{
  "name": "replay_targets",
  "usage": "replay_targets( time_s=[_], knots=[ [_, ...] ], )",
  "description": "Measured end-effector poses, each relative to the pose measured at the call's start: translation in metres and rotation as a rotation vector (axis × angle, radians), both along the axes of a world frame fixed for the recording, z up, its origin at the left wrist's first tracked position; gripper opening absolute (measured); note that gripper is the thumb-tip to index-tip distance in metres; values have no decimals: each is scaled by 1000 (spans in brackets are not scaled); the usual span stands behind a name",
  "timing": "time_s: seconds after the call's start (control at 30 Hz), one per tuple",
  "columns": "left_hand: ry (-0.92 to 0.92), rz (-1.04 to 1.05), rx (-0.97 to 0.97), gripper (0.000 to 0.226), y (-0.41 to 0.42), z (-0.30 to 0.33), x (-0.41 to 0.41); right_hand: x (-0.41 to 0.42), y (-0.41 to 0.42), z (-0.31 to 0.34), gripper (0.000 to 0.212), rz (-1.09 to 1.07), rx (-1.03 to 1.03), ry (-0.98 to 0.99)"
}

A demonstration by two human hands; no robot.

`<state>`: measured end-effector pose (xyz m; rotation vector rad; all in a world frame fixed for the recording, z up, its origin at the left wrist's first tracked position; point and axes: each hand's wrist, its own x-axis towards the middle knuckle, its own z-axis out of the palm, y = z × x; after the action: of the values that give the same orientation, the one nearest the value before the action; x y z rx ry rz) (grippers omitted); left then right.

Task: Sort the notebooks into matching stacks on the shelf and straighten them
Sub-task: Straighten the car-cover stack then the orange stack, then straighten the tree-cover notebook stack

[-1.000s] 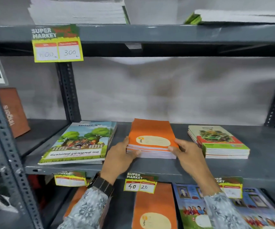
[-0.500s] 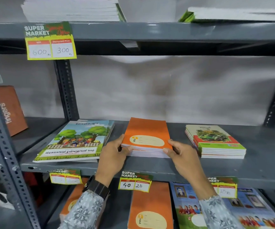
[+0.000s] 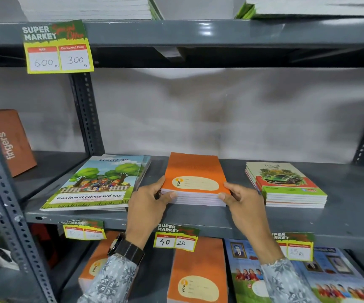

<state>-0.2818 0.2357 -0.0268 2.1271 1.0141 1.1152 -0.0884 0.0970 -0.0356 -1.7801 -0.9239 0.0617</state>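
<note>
A stack of orange notebooks [image 3: 195, 171] lies in the middle of the grey shelf [image 3: 340, 217]. My left hand [image 3: 148, 206] clasps its front left corner, thumb on the cover edge and fingers against the page edges. At the front right corner my right hand [image 3: 244, 206] grips the stack the same way. Left of it lies a stack of larger notebooks with a tree picture [image 3: 95, 184], slightly fanned. A neat stack with a green car cover [image 3: 285, 182] sits to the right.
Price tags [image 3: 175, 238] hang on the shelf's front lip. The shelf below holds more orange notebooks [image 3: 198, 274] and picture-cover books [image 3: 340, 278]. White stacks [image 3: 85, 7] sit on the upper shelf. An orange "fingers" box [image 3: 10, 141] leans at the left. Slotted uprights [image 3: 85, 114] frame the bay.
Both hands stay on the orange stack's front corners. The stack's front edges look more even than a second ago. The view has drifted slightly.
</note>
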Motion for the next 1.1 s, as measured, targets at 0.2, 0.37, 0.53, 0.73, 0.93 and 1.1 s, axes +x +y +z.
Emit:
replay_targets(
  time_s=[0.2,0.37,0.53,0.73,0.93,1.1],
  knots=[
    [50,-33,14,57,1,1,-1,0,-2,2,47,34,-27,6],
    [51,-46,-31,58,6,1,0,-2,3,-1,46,-2,-32,-15],
    [55,-22,-15,59,7,0,1,-6,2,1,46,-11,-46,-40],
    [59,-51,-12,68,-13,7,-9,-23,-4,15,60,-86,-129,-182],
    [-145,133,105,38,-8,17,-94,-95,36,36,33,133,24,-446],
    [169,408,88,63,39,-1,-173,-155,82,35,50,379,-160,-407]
  ],
)
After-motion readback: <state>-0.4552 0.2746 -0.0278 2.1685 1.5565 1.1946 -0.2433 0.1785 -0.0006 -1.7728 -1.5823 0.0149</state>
